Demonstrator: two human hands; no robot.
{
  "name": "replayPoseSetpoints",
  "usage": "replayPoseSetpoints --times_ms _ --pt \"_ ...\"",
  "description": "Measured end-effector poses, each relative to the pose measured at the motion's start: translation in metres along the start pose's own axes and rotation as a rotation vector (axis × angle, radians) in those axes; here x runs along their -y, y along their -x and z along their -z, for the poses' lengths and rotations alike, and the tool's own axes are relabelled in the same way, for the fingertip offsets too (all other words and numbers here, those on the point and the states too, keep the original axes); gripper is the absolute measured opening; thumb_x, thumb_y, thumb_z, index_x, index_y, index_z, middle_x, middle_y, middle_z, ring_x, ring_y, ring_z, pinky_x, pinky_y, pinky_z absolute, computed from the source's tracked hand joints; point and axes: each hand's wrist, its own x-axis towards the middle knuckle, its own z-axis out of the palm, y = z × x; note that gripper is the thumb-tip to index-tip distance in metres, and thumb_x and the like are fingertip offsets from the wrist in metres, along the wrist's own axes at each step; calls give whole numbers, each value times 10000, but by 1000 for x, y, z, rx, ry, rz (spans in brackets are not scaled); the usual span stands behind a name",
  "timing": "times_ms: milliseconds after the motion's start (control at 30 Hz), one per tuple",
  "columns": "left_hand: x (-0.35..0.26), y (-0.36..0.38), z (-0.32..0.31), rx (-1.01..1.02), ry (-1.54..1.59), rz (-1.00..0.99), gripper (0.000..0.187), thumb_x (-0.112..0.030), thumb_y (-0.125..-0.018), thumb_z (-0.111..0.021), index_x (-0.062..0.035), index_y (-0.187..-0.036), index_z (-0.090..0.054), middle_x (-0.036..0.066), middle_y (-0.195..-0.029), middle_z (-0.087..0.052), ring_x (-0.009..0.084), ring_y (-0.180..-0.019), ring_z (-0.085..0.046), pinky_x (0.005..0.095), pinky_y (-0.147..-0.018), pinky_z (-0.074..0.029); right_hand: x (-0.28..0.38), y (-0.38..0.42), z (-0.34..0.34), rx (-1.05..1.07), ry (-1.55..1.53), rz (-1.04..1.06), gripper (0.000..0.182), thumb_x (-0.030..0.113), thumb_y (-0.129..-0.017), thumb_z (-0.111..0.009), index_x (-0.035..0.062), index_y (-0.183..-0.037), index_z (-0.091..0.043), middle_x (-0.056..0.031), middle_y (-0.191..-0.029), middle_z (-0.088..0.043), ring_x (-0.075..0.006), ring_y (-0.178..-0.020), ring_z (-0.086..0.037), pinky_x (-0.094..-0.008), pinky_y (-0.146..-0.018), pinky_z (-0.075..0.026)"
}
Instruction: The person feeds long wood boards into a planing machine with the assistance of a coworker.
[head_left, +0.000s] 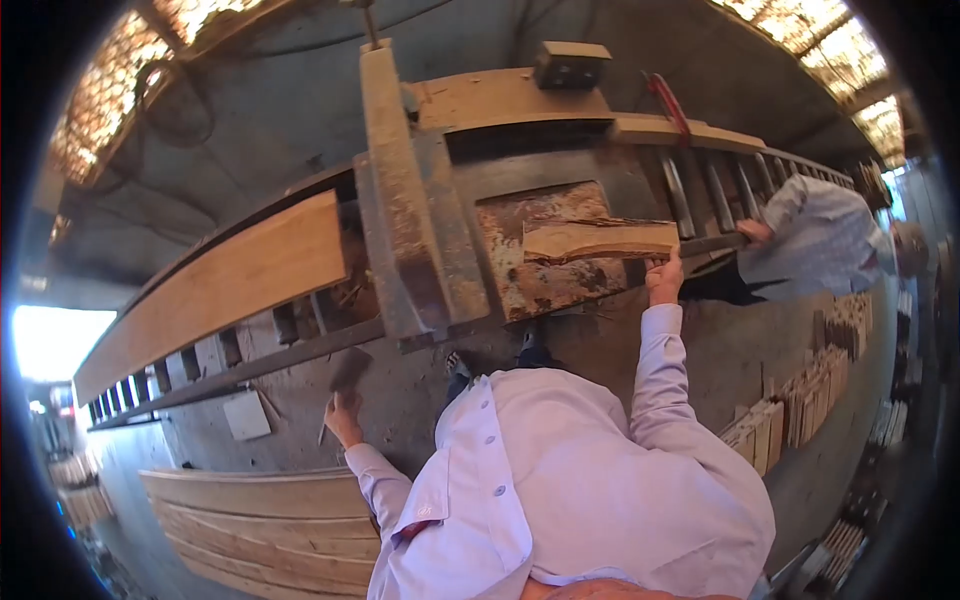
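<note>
A short piece of wood [600,240] lies on the rusty, flaking table [560,290], its long side running across the view. Its broad face is pale honey-tan and looks fairly smooth. The upper edge is ragged and darker, with splintered, bark-like strips along it, while the lower edge is uneven, dipping and rising in a shallow wave. The left end is cut nearly straight.

At the right end, the person's right grip [665,280] is closed narrowly on the wood, with fingertips showing at its corner. The left grip [343,418] is lower and well apart from the wood, closed around a dark, blocky object [350,369]; blur hides its details.

To the right, a co-worker's hand [757,232] holds a dark bar [712,245] whose near end reaches just beside the wood and the right grip. Metal rollers [677,195] stand beyond the table on that side. Left of the table rises a worn upright post [390,150], and past it a long, orange-tan board [220,290] rests over more rollers. A stack of planks [270,520] lies at lower left.
</note>
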Motion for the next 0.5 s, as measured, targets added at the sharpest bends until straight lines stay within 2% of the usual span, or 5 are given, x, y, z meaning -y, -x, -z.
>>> replayPoseSetpoints --times_ms 133,233,333,433,500 --pt "-2 -30 -51 64 105 192 587 -342 -971 -677 80 -1318 -462 227 -1168 -651 363 -960 -705 441 -816 -610 20 4 46 -146 -151 1 439 350 -1031 -560 -11 -1275 -504 -137 -1215 -617 -289 -1062 -649 -448 -837 -603" --pt "57 -66 -51 369 -137 146 561 -286 -985 -643 55 -1379 -435 248 -1201 -642 383 -962 -704 460 -793 -614 25 2 70 -186 -330 35 408 319 -1020 -577 73 -1340 -519 -120 -1355 -562 -289 -1266 -541 -550 -1029 -469" --pt "78 -34 -75 440 -119 327 485 -252 -990 -605 39 -1362 -498 229 -1160 -678 370 -967 -707 450 -751 -613 41 9 59 -199 -391 179 420 313 -1029 -563 77 -1370 -493 -106 -1407 -529 -276 -1315 -497 -570 -1083 -398" --pt "83 -8 -101 520 -425 352 443 -246 -988 -614 49 -1308 -533 223 -1127 -690 356 -903 -718 434 -722 -613 66 -10 37 -274 -334 166 430 325 -1033 -563 86 -1382 -488 -95 -1432 -517 -268 -1328 -487 -561 -1084 -387" --pt "67 18 -123 529 -614 400 421 -244 -986 -621 55 -1275 -552 223 -1107 -695 347 -857 -725 423 -703 -612 81 -44 35 -177 -394 180 417 333 -1031 -572 85 -1361 -513 -63 -1349 -581 -257 -1259 -540 -516 -1050 -414"
